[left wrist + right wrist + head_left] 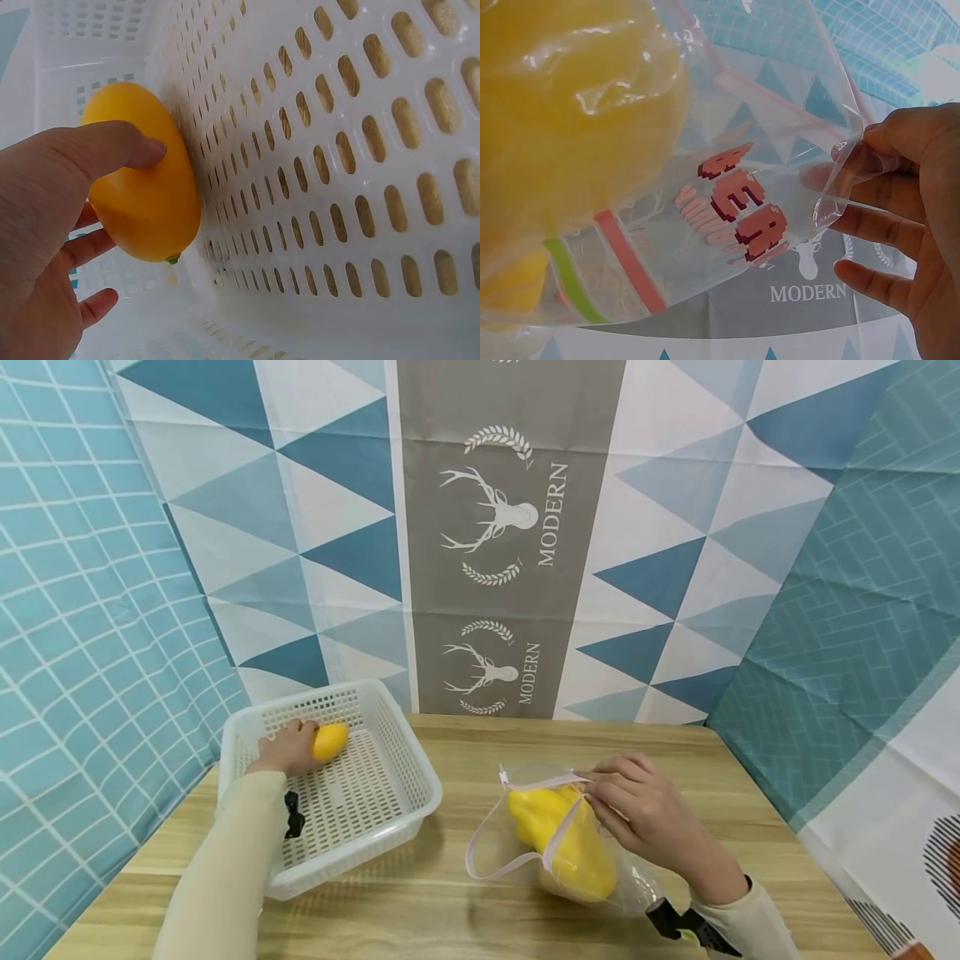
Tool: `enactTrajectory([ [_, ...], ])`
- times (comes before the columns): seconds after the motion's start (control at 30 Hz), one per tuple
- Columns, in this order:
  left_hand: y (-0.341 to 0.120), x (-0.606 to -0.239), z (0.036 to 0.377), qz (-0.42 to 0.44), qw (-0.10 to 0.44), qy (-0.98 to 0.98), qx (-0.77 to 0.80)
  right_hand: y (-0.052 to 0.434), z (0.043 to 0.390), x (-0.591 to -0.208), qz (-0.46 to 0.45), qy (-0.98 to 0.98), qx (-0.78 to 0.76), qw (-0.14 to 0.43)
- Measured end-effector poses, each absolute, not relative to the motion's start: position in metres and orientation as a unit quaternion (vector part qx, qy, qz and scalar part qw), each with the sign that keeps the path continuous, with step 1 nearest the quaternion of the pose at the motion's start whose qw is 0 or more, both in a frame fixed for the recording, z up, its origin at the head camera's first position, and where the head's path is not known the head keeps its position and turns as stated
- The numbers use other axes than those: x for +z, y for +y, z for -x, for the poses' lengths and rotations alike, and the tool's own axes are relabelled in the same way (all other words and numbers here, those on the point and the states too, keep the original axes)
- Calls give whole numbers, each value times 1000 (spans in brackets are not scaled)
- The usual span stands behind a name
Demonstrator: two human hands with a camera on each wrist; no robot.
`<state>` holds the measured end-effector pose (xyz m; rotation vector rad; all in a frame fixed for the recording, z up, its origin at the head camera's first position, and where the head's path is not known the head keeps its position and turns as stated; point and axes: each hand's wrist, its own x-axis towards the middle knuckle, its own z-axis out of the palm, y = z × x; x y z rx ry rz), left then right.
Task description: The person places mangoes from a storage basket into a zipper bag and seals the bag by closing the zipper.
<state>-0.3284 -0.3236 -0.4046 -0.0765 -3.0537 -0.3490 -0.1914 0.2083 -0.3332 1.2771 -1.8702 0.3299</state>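
Two bare hands work over a wooden table (465, 927). From the head camera, the left hand (287, 749) reaches into a white slotted basket (367, 781) and grips a yellow-orange fruit (331, 742) there. Well apart on the other side, the right hand (647, 806) pinches the pink-edged mouth of a clear bag (636, 881), which gapes open and holds bulky yellow contents (576, 860).

From the left wrist, the thumb lies across the fruit — its small green tip showing — with fingers on the far side, against a slotted basket surface.

From the right wrist, thumb and forefinger pinch the bag's film; reddish lettering (746, 206) and green and red stripes (630, 259) mark the plastic.
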Motion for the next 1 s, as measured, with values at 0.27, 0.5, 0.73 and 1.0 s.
enactTrajectory([
  [0.27, -327, -407, 329, 23, -3, -992, -125, 207, 191, -334, -510, -738, 136, 420],
  [0.5, -324, -407, 328, 16, -21, -993, -117, 207, 191, -334, -512, -736, 134, 422],
  [0.73, -319, -409, 322, 4, -36, -994, -102, 208, 191, -334, -506, -745, 131, 413],
  [1.0, -322, -417, 327, 1, -48, -993, -107, 208, 191, -334, -508, -741, 132, 417],
])
